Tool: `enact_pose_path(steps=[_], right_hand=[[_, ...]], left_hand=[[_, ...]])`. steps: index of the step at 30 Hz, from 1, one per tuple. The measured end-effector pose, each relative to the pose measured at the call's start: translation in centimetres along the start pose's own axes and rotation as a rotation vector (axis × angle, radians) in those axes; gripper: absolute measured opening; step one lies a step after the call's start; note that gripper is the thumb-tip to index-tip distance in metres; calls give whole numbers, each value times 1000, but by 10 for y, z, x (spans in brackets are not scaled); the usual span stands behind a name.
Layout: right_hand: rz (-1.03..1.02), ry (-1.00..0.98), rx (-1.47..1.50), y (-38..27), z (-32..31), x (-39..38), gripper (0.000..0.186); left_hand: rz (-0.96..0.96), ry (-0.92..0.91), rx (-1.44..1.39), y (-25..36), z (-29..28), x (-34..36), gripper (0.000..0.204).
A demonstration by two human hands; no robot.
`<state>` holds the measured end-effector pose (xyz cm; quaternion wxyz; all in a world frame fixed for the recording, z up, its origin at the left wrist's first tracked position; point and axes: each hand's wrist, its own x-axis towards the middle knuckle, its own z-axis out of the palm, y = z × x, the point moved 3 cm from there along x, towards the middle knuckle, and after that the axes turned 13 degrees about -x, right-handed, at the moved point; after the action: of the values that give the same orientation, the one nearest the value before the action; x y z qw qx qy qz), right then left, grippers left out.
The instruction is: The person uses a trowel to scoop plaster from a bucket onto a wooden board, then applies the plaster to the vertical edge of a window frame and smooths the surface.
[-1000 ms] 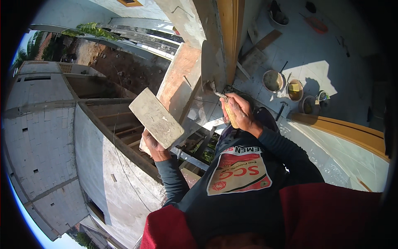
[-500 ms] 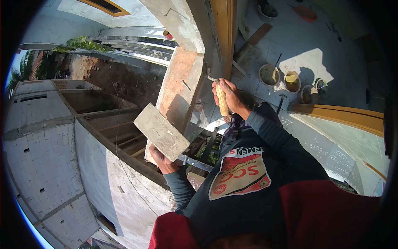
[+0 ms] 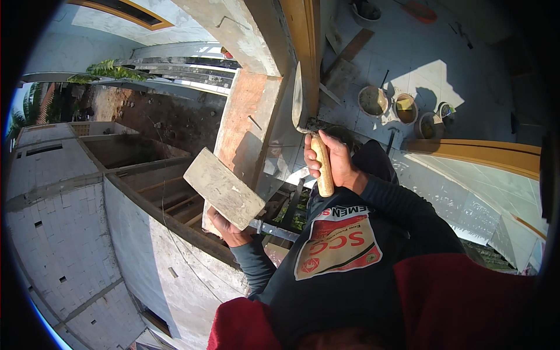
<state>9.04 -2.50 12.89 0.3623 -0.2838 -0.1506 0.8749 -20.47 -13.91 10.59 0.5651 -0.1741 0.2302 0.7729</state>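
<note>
We have a single view: a head-worn fisheye camera facing steeply down over the wearer's chest. The right hand (image 3: 329,160) sits close, just past frame centre toward 12 o'clock; the left hand (image 3: 227,228) lies near at 9 o'clock. Grey block walls far below fill the 8 o'clock rim.

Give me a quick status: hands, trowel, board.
Right hand grips trowel, blade up against the wooden frame. Left hand holds board from below. Nothing between them.
</note>
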Motion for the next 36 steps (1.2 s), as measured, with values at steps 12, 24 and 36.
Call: enact_pose_path(steps=[12,24,36], right_hand=[[-4,-135,215,-35,37,45,30],[-5,-199,109,-29,28,-13,41],[-35,-132,169,-20,28,43,32]], left_hand=[[-77,-135,43,-8,11,-7,45],[-65,-99,-30,-16,13,-8,53],[-121,-184,-6,-32,24,-15,51]])
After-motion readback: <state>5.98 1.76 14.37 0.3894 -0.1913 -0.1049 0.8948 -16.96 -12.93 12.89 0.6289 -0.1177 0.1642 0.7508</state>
